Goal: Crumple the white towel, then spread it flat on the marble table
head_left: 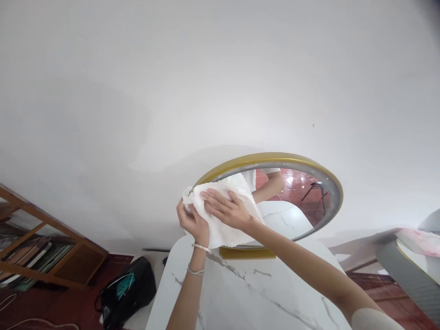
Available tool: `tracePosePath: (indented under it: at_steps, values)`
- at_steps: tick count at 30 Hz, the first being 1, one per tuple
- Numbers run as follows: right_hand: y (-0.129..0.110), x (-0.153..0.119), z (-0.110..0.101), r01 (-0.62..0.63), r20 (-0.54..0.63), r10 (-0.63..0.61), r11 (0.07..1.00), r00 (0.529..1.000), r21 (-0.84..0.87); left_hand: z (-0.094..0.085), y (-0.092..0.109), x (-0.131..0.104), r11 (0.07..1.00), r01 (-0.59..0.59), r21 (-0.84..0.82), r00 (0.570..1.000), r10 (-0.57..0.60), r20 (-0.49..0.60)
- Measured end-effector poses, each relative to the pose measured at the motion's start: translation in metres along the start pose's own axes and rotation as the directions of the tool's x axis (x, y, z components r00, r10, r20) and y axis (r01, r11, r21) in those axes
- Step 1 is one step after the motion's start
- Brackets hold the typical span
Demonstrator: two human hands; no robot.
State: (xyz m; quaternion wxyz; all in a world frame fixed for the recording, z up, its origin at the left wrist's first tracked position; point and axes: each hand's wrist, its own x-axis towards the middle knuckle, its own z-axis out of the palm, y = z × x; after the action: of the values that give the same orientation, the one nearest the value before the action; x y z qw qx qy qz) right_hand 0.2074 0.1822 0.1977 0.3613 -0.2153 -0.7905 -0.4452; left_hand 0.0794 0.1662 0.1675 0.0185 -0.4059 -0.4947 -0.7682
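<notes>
"Firstly, what might go wrong from here?"

"Tipping, at a guess. The round mirror [292, 192] stands on a gold base [247, 253] on the marbled worktop [240, 293], close to the wall [206, 91]. A hard push on one side could rock it or skid the base. Cloth bunched at the edge could also snag, and bare fingertips could leave smudges on the glass."

"State of the hands?"

"Left hand [195, 223] at the mirror's left edge, fingers curled, closed on the white cloth [220, 233]. Right hand [233, 211] laid flat over the cloth, fingers extended, not gripping; the cloth lies between palm and mirror."

"And the mirror's look?"

"Gold outer rim [268, 158], grey band inside it, seen at a steep slant, so it reads as an oval. Glass bright on the right, showing a reflected forearm, red floor and pale worktop. Left part hidden by cloth."

"Any marks on it?"

"Grey band looks mottled, possibly haze or only reflection; the angle is poor, so no firm call. No crack seen in the exposed glass."
</notes>
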Motion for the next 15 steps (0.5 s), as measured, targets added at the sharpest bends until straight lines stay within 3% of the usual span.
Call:
tracePosePath:
  at_steps: [3,6,11,15]
  values:
    - [0.013,-0.002,-0.008,-0.127,-0.101,0.129,0.992,0.987,0.018,0.017,0.033,0.016,0.972,-0.233,0.022,0.972,0.232,0.037]
    - [0.033,-0.007,-0.019,-0.295,-0.216,0.294,0.955,0.931,0.026,0.041,0.07,0.027,0.884,-0.467,0.011,0.872,0.459,0.173]
    - [0.073,-0.026,-0.033,-0.576,-0.451,0.527,0.816,0.72,0.035,0.093,0.133,0.025,0.729,-0.68,-0.081,0.639,0.643,0.421]
    - [0.093,-0.064,-0.04,-0.751,-0.574,0.638,0.658,0.513,0.06,0.133,0.171,-0.005,0.58,-0.798,-0.163,0.398,0.71,0.581]
